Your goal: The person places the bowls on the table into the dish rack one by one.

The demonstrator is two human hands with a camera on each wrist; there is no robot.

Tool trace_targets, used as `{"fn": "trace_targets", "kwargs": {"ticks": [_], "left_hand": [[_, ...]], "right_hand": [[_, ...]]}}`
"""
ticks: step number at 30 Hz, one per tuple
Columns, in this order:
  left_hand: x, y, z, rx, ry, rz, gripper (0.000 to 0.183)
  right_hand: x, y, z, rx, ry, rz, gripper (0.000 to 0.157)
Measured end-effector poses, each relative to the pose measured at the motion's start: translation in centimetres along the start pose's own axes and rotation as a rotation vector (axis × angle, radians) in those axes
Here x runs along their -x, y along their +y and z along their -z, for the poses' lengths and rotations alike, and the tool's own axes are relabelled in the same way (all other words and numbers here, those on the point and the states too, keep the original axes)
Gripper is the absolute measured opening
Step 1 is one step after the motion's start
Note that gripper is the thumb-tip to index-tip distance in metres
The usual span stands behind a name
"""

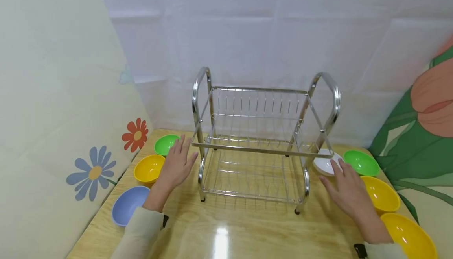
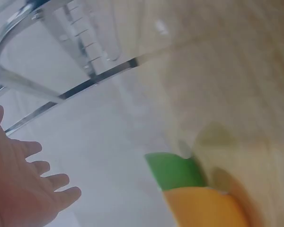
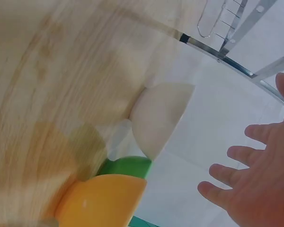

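Observation:
A two-tier chrome dish rack point(image 1: 244, 147) stands on the wooden table. My left hand point(image 1: 178, 164) hovers left of the rack with straight, spread fingers and holds nothing. Near it are a small green bowl point(image 1: 165, 145), a yellow bowl point(image 1: 148, 168) and a blue bowl point(image 1: 129, 206). To the right of the rack, my right hand point(image 1: 348, 190) also has its fingers extended and holds nothing. Its fingertips overlap a white bowl point(image 1: 323, 164) in the head view, while the right wrist view shows them apart from that white bowl point(image 3: 158, 116).
At the right edge stand a green bowl point(image 1: 361, 163) and two yellow bowls point(image 1: 382, 194), one nearer the front. A white cloth point(image 1: 247, 34) hangs behind the rack. Flower-printed sheets point(image 1: 70, 93) border both sides of the table point(image 1: 191, 227).

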State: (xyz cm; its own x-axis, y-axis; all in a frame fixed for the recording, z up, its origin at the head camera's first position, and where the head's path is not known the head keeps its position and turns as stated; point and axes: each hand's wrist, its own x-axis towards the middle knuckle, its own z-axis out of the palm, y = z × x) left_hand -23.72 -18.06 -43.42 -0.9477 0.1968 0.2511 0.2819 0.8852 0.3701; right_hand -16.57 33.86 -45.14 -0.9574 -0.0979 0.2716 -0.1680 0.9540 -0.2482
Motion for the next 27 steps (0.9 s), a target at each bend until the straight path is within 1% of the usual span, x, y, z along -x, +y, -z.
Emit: {"fn": "trace_targets", "kwargs": {"ticks": [7,13,20,24,27], "left_hand": [[-0.6,1.0,2.0,0.088,0.090,-0.028,0.069],[-1.4,2.0,4.2,0.144,0.137,-0.042,0.067],[-2.6,3.3,6.3,0.195,0.194,-0.067,0.069],[-3.0,4.3,7.9,0.225,0.237,-0.072,0.067],[-3.2,4.8,9.2,0.221,0.260,-0.069,0.067]], "right_hand": [[0.0,0.4,0.8,0.006,-0.024,-0.032,0.079],[0.2,0.9,1.0,-0.025,-0.037,-0.057,0.080],[0.4,1.6,0.8,-0.053,-0.065,-0.099,0.080],[0.0,1.8,0.8,-0.055,-0.084,-0.110,0.081],[-0.3,1.9,0.7,-0.055,-0.093,-0.115,0.082]]}}
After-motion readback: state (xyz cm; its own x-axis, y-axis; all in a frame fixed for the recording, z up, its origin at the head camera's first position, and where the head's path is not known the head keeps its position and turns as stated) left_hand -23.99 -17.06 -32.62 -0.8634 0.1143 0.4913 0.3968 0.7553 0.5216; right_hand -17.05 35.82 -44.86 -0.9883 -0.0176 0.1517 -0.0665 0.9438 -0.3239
